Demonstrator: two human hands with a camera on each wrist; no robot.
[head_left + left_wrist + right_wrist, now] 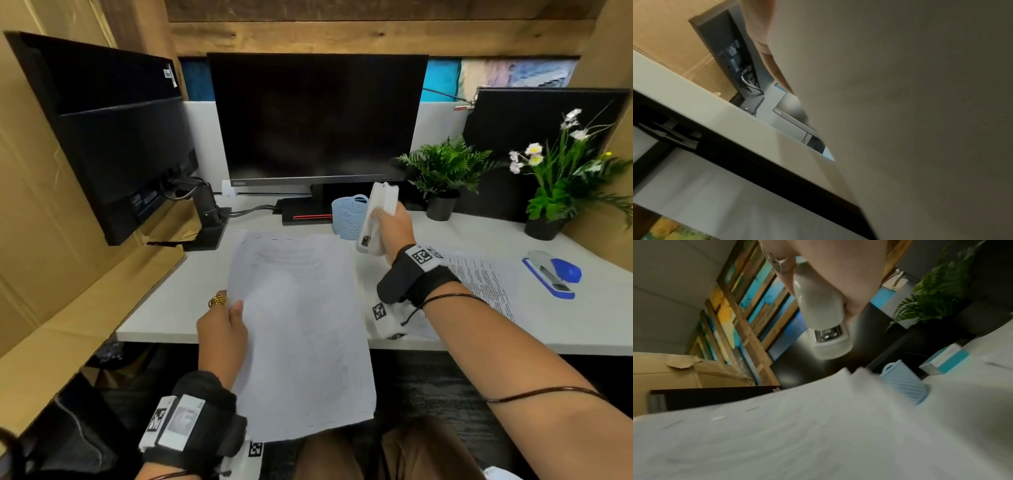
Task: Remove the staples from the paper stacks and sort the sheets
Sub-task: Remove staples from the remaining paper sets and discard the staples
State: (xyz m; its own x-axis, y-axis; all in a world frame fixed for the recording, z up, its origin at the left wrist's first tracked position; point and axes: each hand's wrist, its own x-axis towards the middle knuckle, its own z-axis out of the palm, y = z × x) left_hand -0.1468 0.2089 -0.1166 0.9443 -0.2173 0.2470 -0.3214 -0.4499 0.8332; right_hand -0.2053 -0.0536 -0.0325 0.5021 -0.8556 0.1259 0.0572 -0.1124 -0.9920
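Observation:
A stapled stack of white paper (298, 329) is held over the desk's front edge, its blank back facing up, with staples along its far edge. My left hand (222, 325) pinches its left side, thumb on top; the left wrist view shows mostly the stack's underside (910, 113). My right hand (394, 222) is raised above the stack's far right corner and grips a white staple remover (375, 219), metal nose pointing down toward the paper (828, 334). More printed sheets (486, 284) lie flat on the desk under my right forearm.
A light-blue mesh basket (349, 216) stands just behind the stack, left of the staple remover. A blue stapler (551, 274) lies at the right. Two potted plants (445, 174) stand at back right; monitors (315, 120) fill the back and left. The white desk's (164, 308) front left is bare.

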